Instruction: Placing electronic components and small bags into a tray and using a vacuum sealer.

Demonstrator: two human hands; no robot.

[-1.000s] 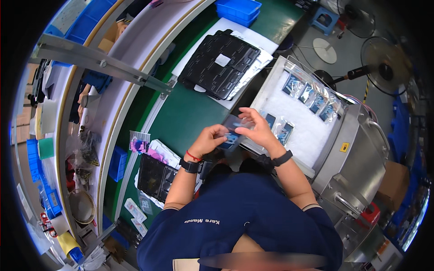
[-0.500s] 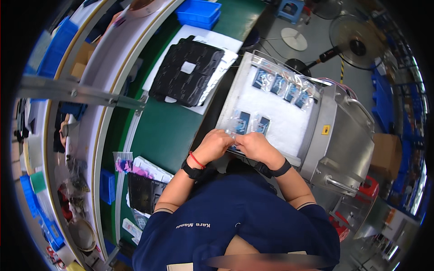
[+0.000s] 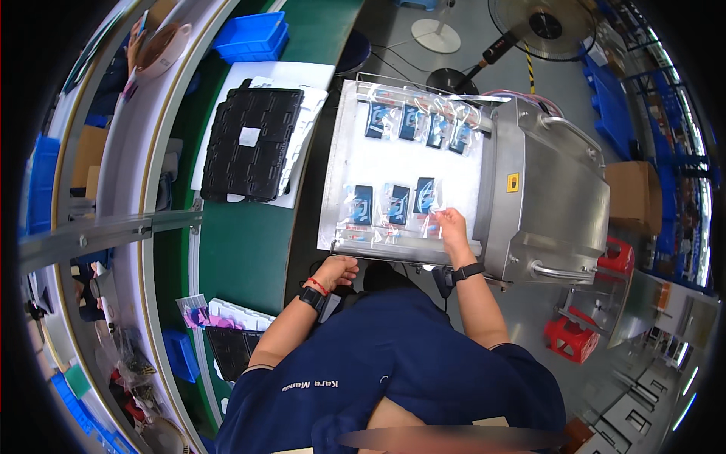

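A clear plastic bag with a dark flat piece and blue film inside (image 3: 426, 195) lies at the right end of the near row on the white bed (image 3: 404, 168) of a steel machine. My right hand (image 3: 453, 231) has its fingertips pinched on this bag's near corner. Two similar bags, a middle one (image 3: 395, 204) and a left one (image 3: 361, 206), lie beside it, mouths toward me along the bed's near bar (image 3: 408, 247). My left hand (image 3: 337, 272) hangs at the bed's near left edge, fingers curled; I see nothing in it.
Several more filled bags (image 3: 412, 122) line the bed's far side. The machine's raised steel lid (image 3: 548, 189) stands to the right. Left, a green bench (image 3: 253, 246) carries black trays (image 3: 251, 144) and blue bins (image 3: 252, 36). A fan (image 3: 543, 27) stands beyond, and red stools (image 3: 572, 337) at right.
My hands, together over the near bags before, are now apart: the left drew back to the bed's edge, the right moved rightward. A third bag now shows in the near row. My view has shifted.
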